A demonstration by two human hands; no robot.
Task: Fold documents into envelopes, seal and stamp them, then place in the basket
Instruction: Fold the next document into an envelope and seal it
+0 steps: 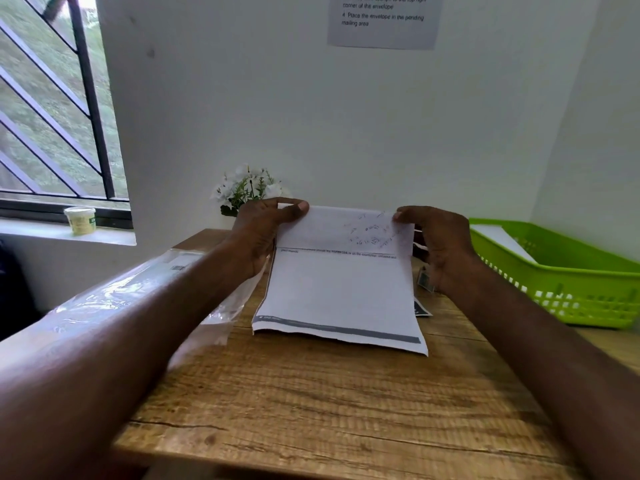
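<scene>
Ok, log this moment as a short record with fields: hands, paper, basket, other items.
left hand: pinches the document's far left corner
right hand: pinches its far right corner
document: white printed sheet, far edge being folded over toward the person, near edge on the wooden table
basket: green plastic, at right, a white sheet inside
plastic sleeve: clear, at left
flowers: white, against the wall
tub: on the windowsill
stage: first fold, no envelope in hand

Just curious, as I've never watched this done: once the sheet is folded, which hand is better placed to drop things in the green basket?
Likely the right hand: the green basket sits just beside it, while the left hand pinches the paper's far corner.
</scene>
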